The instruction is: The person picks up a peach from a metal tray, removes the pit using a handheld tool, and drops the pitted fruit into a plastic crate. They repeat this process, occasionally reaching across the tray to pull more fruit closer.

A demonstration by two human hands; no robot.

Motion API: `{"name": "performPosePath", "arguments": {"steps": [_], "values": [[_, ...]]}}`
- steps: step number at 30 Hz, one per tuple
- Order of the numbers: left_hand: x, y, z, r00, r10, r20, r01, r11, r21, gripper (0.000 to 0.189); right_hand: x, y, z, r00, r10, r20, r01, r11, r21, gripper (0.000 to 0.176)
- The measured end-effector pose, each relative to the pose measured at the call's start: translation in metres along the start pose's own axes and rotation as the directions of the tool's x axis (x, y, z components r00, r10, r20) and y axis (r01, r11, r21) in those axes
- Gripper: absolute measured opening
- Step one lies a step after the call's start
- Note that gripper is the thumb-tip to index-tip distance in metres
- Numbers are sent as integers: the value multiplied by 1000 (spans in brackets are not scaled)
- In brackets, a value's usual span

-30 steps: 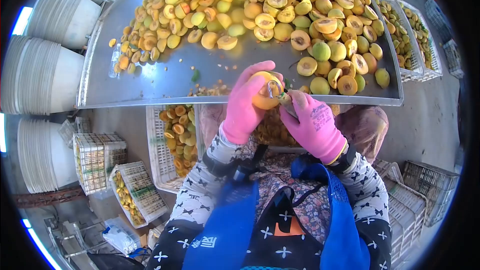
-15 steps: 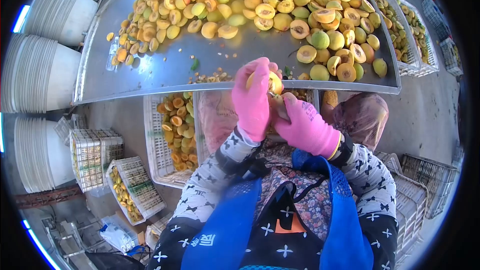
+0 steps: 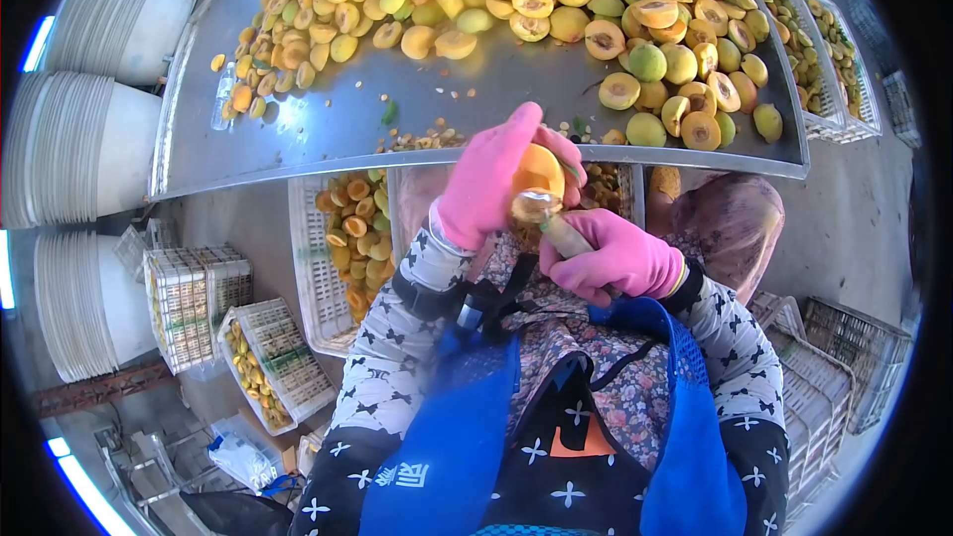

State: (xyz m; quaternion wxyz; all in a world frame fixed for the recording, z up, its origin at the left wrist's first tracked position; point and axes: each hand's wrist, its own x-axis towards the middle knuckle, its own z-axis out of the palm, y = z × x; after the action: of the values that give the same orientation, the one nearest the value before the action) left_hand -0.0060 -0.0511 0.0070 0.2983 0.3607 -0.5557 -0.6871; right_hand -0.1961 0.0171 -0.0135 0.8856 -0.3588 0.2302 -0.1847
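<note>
By the table point(image 3: 318, 129) edge, left hand point(image 3: 486, 182) cups fruit point(image 3: 539, 169), right hand point(image 3: 627, 256) grips a tool point(image 3: 565, 236); its loop point(image 3: 536, 202), newly visible, is apparently scooping.

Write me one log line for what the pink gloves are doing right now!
left hand: holds yellow fruit | right hand: grips looped tool | metal loop: at fruit's near side | fruit pile: on metal table

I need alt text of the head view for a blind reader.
A pink-gloved left hand holds a round orange fruit; the pink-gloved right hand holds a pale-handled tool, its metal loop at the fruit. A grey metal table beyond bears heaped yellow fruit, many halved.
</note>
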Motion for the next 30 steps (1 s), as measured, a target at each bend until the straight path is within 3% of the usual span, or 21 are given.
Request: {"name": "performPosePath", "arguments": {"steps": [2, 3, 4, 5, 7, 10, 12, 13, 14, 16, 19, 20, 21, 22, 23, 24, 25, 28, 30], "values": [[-14, -12, -20, 974, 171, -146, -123, 949, 291, 31, 0, 6, -3, 997, -17, -79, 16, 1000, -15, 16], [-30, -9, -37, 965, 227, -135, -128, 850, 510, 26, -1, 7, -4, 993, -26, -118, 23, 999, -26, 15], [-47, -6, -55, 952, 281, -123, -117, 704, 701, 23, -5, 2, -4, 972, 32, -231, -79, 977, -197, 17], [-74, 7, -84, 962, 266, -52, -75, 445, 893, 25, -10, 7, -13, 950, -32, -310, -162, 800, -577, 24], [-108, 5, -139, 920, 290, -264, 82, 516, 853, 30, -22, 21, -46, 948, -94, -304, -230, 459, -858, 30], [-61, 20, -144, 780, 146, -609, 184, 876, 445, 37, -23, 25, -72, 865, -272, -421, -366, 231, -901, 29], [3, 2, -157, 733, -37, -679, 228, 954, 194, 51, -25, 11, -69, 814, -412, -410, -325, 263, -908, 27], [35, -3, -160, 748, -72, -659, 298, 925, 237, 59, -29, 3, -64, 779, -477, -406, -306, 277, -911, 26], [65, -11, -162, 760, -115, -640, 368, 887, 278, 66, -34, -5, -56, 786, -398, -474, -342, 359, -868, 25], [124, -40, -172, 744, -86, -662, 471, 770, 429, 73, -44, 6, -55, 779, -383, -497, -382, 339, -860, 30], [156, -74, -154, 764, 226, -604, 475, 438, 764, 71, -57, 1, -48, 839, -271, -472, -377, 336, -863, 29], [158, -79, -151, 759, 260, -596, 454, 445, 772, 61, -59, -4, -43, 846, -246, -473, -377, 351, -857, 29], [153, -79, -148, 786, 97, -610, 400, 673, 622, 55, -59, -5, -39, 852, -220, -474, -376, 371, -849, 29], [141, -76, -144, 815, -64, -576, 354, 842, 408, 50, -57, -5, -39, 828, -266, -494, -333, 475, -815, 29], [130, -72, -139, 844, -204, -496, 316, 937, 152, 45, -52, -8, -39, 790, -407, -459, -240, 483, -842, 30], [118, -66, -128, 896, -167, -411, 149, 986, -75, 42, -44, -11, -38, 729, -541, -420, -146, 477, -867, 31], [100, -60, -116, 934, -109, -340, -4, 949, -315, 39, -36, -14, -35, 651, -658, -379, -54, 458, -887, 33], [56, -11, -50, 945, -55, -322, -74, 924, -376, 31, 5, -20, -25, 422, -878, -228, -26, 239, -971, 39], [38, 4, -27, 963, -29, -269, -80, 919, -386, 28, 17, -27, -22, 438, -884, -161, -101, 129, -986, 39]]}}
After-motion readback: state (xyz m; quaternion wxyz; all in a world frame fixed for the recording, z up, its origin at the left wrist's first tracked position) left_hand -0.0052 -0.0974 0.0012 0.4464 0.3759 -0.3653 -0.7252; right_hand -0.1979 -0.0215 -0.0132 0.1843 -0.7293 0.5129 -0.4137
